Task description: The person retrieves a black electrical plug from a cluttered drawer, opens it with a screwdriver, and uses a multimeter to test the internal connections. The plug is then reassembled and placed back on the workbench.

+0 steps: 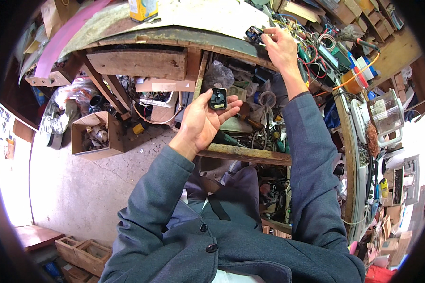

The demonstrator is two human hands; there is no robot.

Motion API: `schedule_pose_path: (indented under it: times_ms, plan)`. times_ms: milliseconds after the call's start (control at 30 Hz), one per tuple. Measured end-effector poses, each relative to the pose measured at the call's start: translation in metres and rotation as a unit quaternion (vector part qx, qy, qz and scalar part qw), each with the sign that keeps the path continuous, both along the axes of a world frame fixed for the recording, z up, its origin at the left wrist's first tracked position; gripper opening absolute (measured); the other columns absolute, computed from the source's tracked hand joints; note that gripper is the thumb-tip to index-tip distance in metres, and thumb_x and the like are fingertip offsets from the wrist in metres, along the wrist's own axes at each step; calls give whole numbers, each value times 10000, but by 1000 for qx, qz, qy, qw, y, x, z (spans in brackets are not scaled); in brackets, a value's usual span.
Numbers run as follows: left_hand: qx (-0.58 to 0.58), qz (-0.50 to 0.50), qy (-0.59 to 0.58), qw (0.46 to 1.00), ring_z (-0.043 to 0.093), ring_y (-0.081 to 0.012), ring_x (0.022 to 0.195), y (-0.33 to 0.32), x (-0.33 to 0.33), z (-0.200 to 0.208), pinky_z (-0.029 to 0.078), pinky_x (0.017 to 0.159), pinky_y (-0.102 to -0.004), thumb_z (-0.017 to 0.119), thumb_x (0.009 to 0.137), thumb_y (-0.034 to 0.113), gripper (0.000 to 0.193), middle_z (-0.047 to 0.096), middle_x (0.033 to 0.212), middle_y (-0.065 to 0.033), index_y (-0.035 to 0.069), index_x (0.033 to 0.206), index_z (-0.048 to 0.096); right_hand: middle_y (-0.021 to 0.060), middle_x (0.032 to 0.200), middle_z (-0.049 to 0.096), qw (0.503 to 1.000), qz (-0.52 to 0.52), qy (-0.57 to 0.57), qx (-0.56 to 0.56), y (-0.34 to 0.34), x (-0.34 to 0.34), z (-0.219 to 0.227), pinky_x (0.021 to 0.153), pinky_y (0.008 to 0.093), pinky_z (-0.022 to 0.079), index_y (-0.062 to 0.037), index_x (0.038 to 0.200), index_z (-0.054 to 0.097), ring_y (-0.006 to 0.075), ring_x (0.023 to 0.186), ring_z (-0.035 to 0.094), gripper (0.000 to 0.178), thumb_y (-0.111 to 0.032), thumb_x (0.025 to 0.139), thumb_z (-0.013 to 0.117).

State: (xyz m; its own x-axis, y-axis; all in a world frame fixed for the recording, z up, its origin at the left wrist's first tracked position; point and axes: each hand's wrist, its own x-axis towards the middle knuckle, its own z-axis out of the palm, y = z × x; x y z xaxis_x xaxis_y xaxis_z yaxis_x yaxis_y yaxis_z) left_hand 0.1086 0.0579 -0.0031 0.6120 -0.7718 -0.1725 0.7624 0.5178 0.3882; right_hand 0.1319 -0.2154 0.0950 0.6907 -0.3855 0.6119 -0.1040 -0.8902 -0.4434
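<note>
My left hand (200, 119) is palm up in front of me, over the open drawer. A small black plastic casing (218, 98), hollow side up, rests on its fingers, with the thumb against its edge. Inside the casing are moulded recesses and a small pale piece at one end. My right hand (282, 51) reaches far forward to the bench edge. Its thumb and fingertips are at a small dark part (254, 35) with bits of its inner works showing; the exact grip is partly hidden.
The open drawer (244, 150) is full of cables, plastic bags and tools. Wires and circuit boards crowd the bench to the right, near a clear-walled appliance (385, 112). A yellow box (143, 10) stands on the worktop (193, 15). A cardboard box (97, 139) sits on the floor.
</note>
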Motion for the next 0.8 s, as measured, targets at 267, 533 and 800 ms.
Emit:
schedule_pose_path:
  times_ms: [267,533,800]
  plan:
    - [2,3,1,1000,643,-442,1251,-1,0,0,576,1089,-487,360,1157,278,436,608,1337,-341,-104,1309,505,137,928,775,993,-54,-33,-104,11,-8,3,812,425,581,-81,1102,769,315,885,749,263,-275,924,762]
    - [-12,4,-17,1000,676,-373,1170,-2,2,-8,563,1085,-500,382,1152,279,401,652,1257,-255,-72,1289,521,75,910,699,937,314,37,-152,86,-64,3,726,387,576,-94,930,766,276,851,709,72,-119,866,788]
    - [6,-6,-32,999,663,-234,1164,-1,1,-9,507,1111,-453,398,1149,281,363,679,1252,-115,0,1300,568,46,855,602,881,363,128,-275,113,-77,-20,677,375,558,-105,858,725,250,843,652,61,-108,803,752]
